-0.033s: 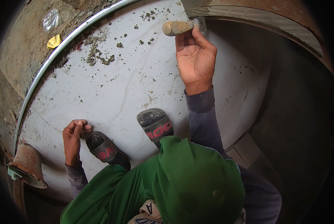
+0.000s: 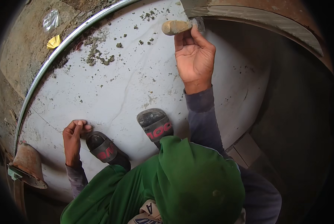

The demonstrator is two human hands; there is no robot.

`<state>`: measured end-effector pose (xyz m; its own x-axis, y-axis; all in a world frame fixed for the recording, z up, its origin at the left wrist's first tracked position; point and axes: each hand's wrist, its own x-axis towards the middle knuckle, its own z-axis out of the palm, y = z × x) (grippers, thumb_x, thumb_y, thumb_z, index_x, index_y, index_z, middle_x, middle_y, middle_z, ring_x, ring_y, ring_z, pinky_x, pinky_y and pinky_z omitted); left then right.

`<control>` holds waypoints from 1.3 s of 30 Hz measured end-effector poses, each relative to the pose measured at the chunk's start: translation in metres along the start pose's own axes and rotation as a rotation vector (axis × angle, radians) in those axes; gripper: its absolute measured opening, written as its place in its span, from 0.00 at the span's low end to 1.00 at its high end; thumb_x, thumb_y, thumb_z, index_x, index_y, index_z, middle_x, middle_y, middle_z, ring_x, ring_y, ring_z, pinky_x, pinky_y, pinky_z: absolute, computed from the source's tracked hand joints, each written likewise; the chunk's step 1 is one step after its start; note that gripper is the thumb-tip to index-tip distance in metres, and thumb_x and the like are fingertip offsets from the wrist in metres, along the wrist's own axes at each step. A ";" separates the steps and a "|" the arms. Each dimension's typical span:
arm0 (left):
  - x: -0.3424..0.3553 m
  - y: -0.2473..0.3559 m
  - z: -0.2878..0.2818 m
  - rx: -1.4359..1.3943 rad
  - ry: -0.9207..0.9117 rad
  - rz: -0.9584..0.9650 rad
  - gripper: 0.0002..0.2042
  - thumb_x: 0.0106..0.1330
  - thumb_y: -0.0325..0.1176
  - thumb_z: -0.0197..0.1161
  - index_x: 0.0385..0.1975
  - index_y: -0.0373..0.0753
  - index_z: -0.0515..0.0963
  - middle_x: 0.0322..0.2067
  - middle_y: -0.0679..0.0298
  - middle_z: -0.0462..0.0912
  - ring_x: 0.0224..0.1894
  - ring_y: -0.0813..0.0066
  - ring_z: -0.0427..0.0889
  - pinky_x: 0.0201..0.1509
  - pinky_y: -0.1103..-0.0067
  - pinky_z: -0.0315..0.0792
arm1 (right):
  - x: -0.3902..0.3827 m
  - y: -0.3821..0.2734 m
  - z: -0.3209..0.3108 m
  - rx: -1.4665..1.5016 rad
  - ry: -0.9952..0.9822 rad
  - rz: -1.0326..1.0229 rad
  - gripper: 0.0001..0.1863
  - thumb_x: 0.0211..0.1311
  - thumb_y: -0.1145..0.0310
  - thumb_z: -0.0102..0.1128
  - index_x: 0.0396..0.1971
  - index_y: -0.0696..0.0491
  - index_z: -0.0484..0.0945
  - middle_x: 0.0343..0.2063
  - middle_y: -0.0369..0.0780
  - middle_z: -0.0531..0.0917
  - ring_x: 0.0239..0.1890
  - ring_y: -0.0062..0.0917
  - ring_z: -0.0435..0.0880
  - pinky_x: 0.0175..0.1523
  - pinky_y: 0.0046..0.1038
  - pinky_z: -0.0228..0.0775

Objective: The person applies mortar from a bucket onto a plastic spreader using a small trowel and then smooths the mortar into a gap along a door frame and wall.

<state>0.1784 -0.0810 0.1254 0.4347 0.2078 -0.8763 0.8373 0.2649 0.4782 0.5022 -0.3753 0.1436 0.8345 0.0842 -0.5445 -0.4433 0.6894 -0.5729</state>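
Observation:
My right hand (image 2: 195, 61), palm turned up, grips a scraper (image 2: 177, 27) between thumb and fingers. The tool has a worn wooden handle pointing left. Its flat, greyish blade sits on the right, by the edge of a ribbed tile strip (image 2: 249, 15). My left hand (image 2: 75, 132) is low on the left, near the toe of my left sandal (image 2: 101, 146). Its fingers are curled with the thumb against them, and nothing shows in them. Beneath both hands lies a pale, marbled tile floor (image 2: 126, 97).
Mortar crumbs (image 2: 106, 59) are scattered over the tiles. A metal edging strip (image 2: 58, 50) borders them on the left; beyond it are rough ground, a yellow scrap (image 2: 54, 42) and a clear wrapper (image 2: 51, 20). A dirty bucket (image 2: 28, 163) lies tilted at lower left. My right sandal (image 2: 154, 124) stands mid-floor.
My right hand and the scraper have shifted very slightly left and up. My left hand stays where it was.

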 end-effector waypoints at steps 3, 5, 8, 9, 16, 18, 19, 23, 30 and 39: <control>0.002 0.001 0.002 0.001 -0.004 0.004 0.15 0.81 0.40 0.60 0.41 0.33 0.85 0.33 0.62 0.90 0.36 0.76 0.87 0.49 0.78 0.80 | -0.001 -0.004 0.002 -0.027 0.012 -0.021 0.13 0.75 0.74 0.61 0.55 0.60 0.77 0.53 0.42 0.84 0.57 0.28 0.83 0.68 0.33 0.79; 0.002 0.002 0.003 -0.004 0.001 -0.001 0.15 0.81 0.39 0.60 0.41 0.33 0.85 0.33 0.61 0.90 0.36 0.76 0.88 0.48 0.77 0.81 | -0.008 -0.011 0.006 -0.044 0.013 -0.047 0.12 0.76 0.74 0.61 0.55 0.60 0.78 0.52 0.42 0.84 0.57 0.28 0.83 0.68 0.33 0.79; 0.003 0.003 -0.001 -0.016 0.020 -0.022 0.14 0.80 0.39 0.61 0.40 0.33 0.85 0.32 0.60 0.91 0.35 0.73 0.89 0.48 0.76 0.82 | -0.029 -0.023 0.008 -0.125 -0.025 -0.047 0.12 0.76 0.71 0.61 0.53 0.60 0.79 0.51 0.42 0.85 0.58 0.28 0.83 0.67 0.34 0.78; 0.003 0.002 -0.001 -0.027 0.034 -0.046 0.14 0.79 0.39 0.61 0.40 0.33 0.86 0.32 0.59 0.91 0.35 0.71 0.90 0.48 0.75 0.83 | -0.033 -0.025 -0.001 -0.175 0.000 -0.029 0.13 0.76 0.70 0.61 0.53 0.60 0.79 0.50 0.42 0.85 0.58 0.28 0.83 0.65 0.34 0.78; 0.005 0.009 0.008 -0.007 0.120 -0.095 0.17 0.75 0.43 0.63 0.35 0.33 0.85 0.29 0.57 0.89 0.32 0.68 0.90 0.45 0.74 0.83 | -0.020 -0.060 -0.049 -0.396 0.055 0.061 0.10 0.70 0.64 0.63 0.41 0.56 0.80 0.31 0.41 0.83 0.33 0.27 0.84 0.42 0.33 0.81; 0.004 0.008 0.011 0.009 0.146 -0.083 0.17 0.75 0.43 0.64 0.34 0.33 0.84 0.29 0.57 0.89 0.31 0.68 0.89 0.44 0.74 0.83 | -0.015 -0.084 -0.054 -0.581 0.029 0.147 0.11 0.69 0.64 0.64 0.39 0.57 0.81 0.28 0.41 0.82 0.28 0.25 0.83 0.35 0.30 0.80; 0.003 0.009 0.013 0.012 0.150 -0.078 0.17 0.75 0.44 0.64 0.35 0.33 0.84 0.29 0.58 0.89 0.31 0.69 0.89 0.44 0.74 0.83 | -0.009 -0.091 -0.061 -0.579 -0.027 0.168 0.11 0.68 0.64 0.64 0.37 0.58 0.82 0.27 0.41 0.82 0.25 0.24 0.82 0.29 0.29 0.78; 0.002 0.001 0.016 0.017 0.154 -0.025 0.19 0.77 0.45 0.64 0.36 0.32 0.85 0.30 0.55 0.90 0.32 0.67 0.91 0.43 0.74 0.84 | 0.013 -0.118 -0.080 -0.692 -0.083 0.216 0.11 0.66 0.64 0.66 0.36 0.58 0.83 0.26 0.40 0.82 0.21 0.24 0.82 0.26 0.28 0.78; -0.012 -0.007 0.012 0.103 0.127 0.010 0.17 0.81 0.43 0.60 0.39 0.34 0.84 0.32 0.59 0.89 0.35 0.71 0.90 0.46 0.75 0.83 | 0.043 -0.134 -0.088 -0.656 -0.245 0.272 0.11 0.65 0.63 0.67 0.34 0.56 0.82 0.25 0.41 0.83 0.21 0.23 0.83 0.25 0.27 0.77; -0.028 -0.017 0.007 0.088 0.106 0.038 0.15 0.82 0.42 0.59 0.43 0.35 0.82 0.38 0.63 0.87 0.41 0.77 0.86 0.52 0.79 0.79 | 0.057 -0.140 -0.093 -0.669 -0.287 0.310 0.16 0.67 0.59 0.68 0.39 0.59 0.83 0.26 0.39 0.82 0.23 0.19 0.81 0.26 0.22 0.77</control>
<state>0.1542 -0.0978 0.1414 0.4328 0.3152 -0.8446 0.8490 0.1725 0.4995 0.5821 -0.5339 0.1362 0.6520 0.4466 -0.6127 -0.6962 0.0325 -0.7171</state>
